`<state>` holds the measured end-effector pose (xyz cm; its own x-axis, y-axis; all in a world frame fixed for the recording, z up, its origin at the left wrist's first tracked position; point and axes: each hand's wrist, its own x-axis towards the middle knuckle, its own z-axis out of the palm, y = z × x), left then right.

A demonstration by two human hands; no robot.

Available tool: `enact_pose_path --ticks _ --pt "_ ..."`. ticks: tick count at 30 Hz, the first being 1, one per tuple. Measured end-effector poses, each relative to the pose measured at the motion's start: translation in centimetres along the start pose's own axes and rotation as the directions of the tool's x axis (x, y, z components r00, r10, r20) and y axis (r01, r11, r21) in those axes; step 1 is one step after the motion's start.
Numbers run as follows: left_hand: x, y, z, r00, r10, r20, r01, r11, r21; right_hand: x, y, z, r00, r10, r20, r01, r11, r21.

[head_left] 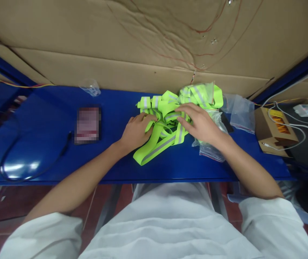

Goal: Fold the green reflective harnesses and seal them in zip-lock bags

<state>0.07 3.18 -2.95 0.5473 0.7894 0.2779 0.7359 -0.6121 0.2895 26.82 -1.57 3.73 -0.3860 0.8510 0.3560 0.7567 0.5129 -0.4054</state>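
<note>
A loose heap of neon yellow-green reflective straps (156, 144) with grey stripes lies on the blue table (116, 165) in front of me. My left hand (138, 132) is at the heap's left side, fingers closed round a strap that shows between thumb and fingers. From the right, my right hand (201, 121) reaches over the heap, its thumb and fingers apart and touching the straps. Behind it, more folded yellow-green straps sit in a clear plastic bag (210, 91). Clear bags (211, 151) also lie beneath my right wrist.
Left of the heap lies a blurred-out rectangular item (88, 125), with a black cable (6, 154) further left. Crumpled clear plastic (91, 87) is at the back edge. Zip bags (242, 113), an open cardboard box (274, 131) and white cables are on the right. Cardboard (89, 64) lines the back.
</note>
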Motion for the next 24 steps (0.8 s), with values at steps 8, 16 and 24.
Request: enact_pose_path --ticks 8,16,24 --pt "-0.2 0.3 -0.3 0.997 0.072 0.019 -0.072 0.997 -0.016 3.1 5.9 1.8 0.975 0.224 0.003 -0.198 0.868 -0.455" --pt "-0.2 1.1 -0.8 0.936 -0.036 -0.350 -0.129 0.891 -0.435 -0.2 1.0 0.5 0.997 -0.071 0.031 0.075 0.985 -0.153" --pt "0.9 3.6 -7.0 0.745 -0.325 -0.582 -0.256 0.667 -0.700 1.0 -1.1 0.9 0.978 -0.178 0.111 0.181 0.983 -0.022"
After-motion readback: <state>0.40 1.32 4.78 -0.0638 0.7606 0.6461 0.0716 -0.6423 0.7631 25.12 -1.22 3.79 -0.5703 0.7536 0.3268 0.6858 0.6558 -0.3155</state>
